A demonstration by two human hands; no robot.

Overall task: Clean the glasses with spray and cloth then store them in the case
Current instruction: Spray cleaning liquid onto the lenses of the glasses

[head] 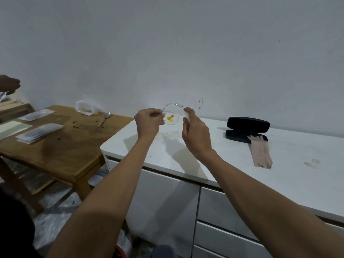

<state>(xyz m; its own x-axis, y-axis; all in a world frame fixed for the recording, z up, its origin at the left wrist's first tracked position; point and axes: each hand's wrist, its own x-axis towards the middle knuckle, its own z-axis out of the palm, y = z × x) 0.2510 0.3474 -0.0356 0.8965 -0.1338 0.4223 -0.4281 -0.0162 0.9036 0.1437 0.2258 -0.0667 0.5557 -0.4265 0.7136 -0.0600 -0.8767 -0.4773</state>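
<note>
Pinching clear glasses [171, 119] by temple, left hand [149, 121] closed; right hand [195, 135] gripping small spray bottle [187, 114]. Light, brittle, slippery; avoid lenses.

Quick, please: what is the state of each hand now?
Left hand: closed on the glasses.
Right hand: closed on a small white object, probably the spray.

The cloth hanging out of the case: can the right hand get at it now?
Probably not yet: the right hand holds a small spray bottle. Otherwise the path across the counter to the cloth looks clear.
</note>
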